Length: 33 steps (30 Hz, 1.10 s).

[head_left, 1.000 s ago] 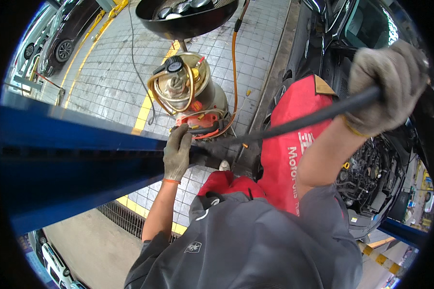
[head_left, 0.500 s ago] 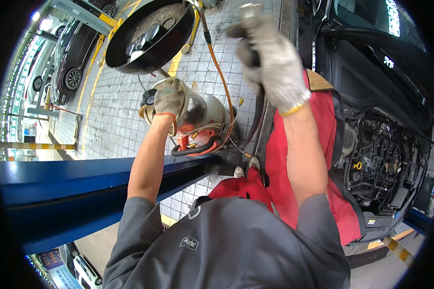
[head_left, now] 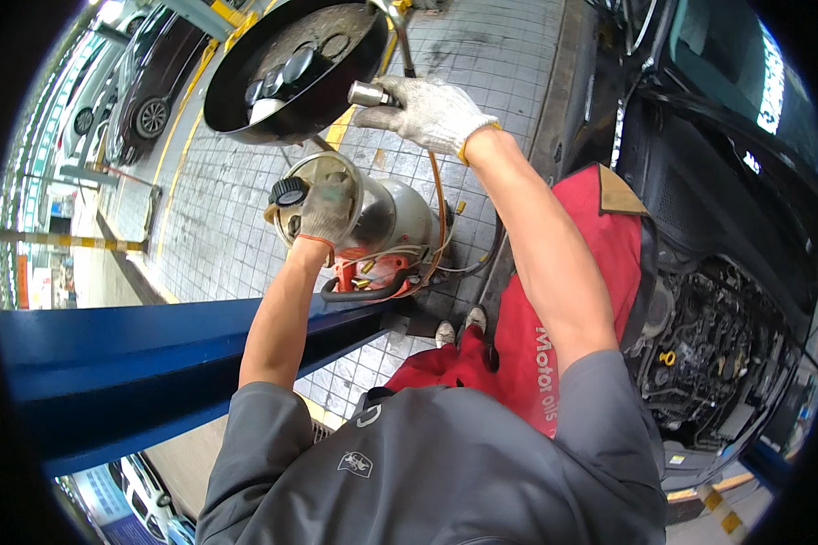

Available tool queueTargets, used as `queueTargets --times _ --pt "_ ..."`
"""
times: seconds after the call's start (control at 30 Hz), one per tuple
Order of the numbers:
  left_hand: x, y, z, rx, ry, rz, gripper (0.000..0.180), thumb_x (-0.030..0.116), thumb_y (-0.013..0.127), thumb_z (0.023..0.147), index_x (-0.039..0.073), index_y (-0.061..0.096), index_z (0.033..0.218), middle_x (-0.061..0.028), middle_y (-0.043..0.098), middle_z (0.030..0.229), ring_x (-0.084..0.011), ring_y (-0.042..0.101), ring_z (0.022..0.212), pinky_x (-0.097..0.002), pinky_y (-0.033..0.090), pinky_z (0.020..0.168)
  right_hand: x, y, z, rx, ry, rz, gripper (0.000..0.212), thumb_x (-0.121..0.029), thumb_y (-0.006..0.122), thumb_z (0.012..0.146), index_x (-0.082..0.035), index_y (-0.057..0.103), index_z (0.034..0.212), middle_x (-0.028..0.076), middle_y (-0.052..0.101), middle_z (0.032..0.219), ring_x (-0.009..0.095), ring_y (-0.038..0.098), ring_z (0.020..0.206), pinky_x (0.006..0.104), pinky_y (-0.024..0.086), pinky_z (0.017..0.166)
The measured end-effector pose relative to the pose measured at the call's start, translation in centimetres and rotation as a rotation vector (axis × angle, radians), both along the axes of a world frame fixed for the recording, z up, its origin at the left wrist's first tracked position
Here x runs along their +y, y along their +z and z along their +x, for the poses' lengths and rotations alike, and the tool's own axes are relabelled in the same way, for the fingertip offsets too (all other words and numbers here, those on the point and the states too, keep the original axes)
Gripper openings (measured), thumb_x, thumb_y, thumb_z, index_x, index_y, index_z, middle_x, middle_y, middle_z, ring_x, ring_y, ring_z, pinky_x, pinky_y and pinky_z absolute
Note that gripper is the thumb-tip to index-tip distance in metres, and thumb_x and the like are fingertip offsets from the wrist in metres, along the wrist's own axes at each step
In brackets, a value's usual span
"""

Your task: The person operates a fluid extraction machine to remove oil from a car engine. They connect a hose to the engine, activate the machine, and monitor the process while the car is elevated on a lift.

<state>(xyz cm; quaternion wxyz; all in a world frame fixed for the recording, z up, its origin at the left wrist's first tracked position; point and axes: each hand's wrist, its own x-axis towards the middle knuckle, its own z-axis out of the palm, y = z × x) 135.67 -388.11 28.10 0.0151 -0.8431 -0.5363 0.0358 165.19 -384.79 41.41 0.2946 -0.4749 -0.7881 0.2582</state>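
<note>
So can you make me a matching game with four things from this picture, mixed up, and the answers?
Things:
1. Right hand
2. Left hand
3. Long beam
4. Cloth cover

Clues:
A. Blue
B. At the top of the tank
C. Red, beside the engine
D. Holding a silver metal cylinder

Answers: 1-D, 2-B, 3-A, 4-C

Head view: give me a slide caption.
Gloved left hand at the tank, gloved right hand holding a metal fitting, open engine bay to the right.
</note>
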Motion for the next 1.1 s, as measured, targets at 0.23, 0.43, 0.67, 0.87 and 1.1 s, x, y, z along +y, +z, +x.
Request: queueTargets --times 0.23,0.43,0.67,0.87,1.1 --pt "-4.5 3.1 0.0 -0.195 -0.106 0.326 0.040 0.013 0.074 0.087 0.007 0.070 0.126 -0.0158 0.066 0.136 -0.0389 0.059 0.128 -0.0470 0.050 0.109 4.7 -4.1 -1.9 -0.421 0.199 -0.019 0.068 -0.077 0.053 0.096 -0.025 0.071 0.136 0.013 0.075 0.128 0.035 0.071 0.118 0.0449 0.057 0.099" --pt "-7.3 3.9 -0.6 -0.404 0.487 0.271 0.038 0.034 0.077 0.092 0.003 0.075 0.113 -0.0193 0.074 0.104 -0.0389 0.071 0.094 -0.0509 0.055 0.085 9.8 -11.0 -4.8 -0.544 0.325 0.093 0.040 -0.053 0.069 0.095 -0.022 0.075 0.119 0.009 0.078 0.108 0.032 0.074 0.107 0.0470 0.058 0.088" --pt "-5.5 3.5 0.1 -0.099 0.490 0.305 0.056 0.057 0.081 0.081 0.005 0.076 0.103 -0.0212 0.074 0.091 -0.0379 0.073 0.079 -0.0496 0.059 0.073 13.5 -15.8 -10.2 -0.621 0.475 0.218 0.032 -0.045 0.069 0.094 -0.020 0.075 0.115 0.007 0.077 0.110 0.032 0.073 0.107 0.0472 0.058 0.086" --pt "-4.1 1.3 -1.1 -0.172 0.522 0.260 0.053 0.056 0.081 0.082 0.009 0.074 0.106 -0.0158 0.073 0.076 -0.0370 0.073 0.066 -0.0479 0.059 0.063 15.2 -16.8 -13.0 -0.684 0.560 0.289 0.025 -0.036 0.068 0.095 -0.020 0.075 0.113 0.008 0.077 0.114 0.032 0.072 0.111 0.0468 0.057 0.089" --pt "-3.8 -0.1 -2.4 -0.316 0.645 0.047 0.084 0.052 0.085 0.077 0.002 0.062 0.140 -0.0264 0.061 0.138 -0.0497 0.055 0.131 -0.0539 0.043 0.116 16.3 -17.3 -13.2 -0.693 0.673 0.270 0.025 -0.010 0.064 0.087 -0.013 0.073 0.110 0.013 0.074 0.114 0.036 0.070 0.112 0.0497 0.056 0.094"
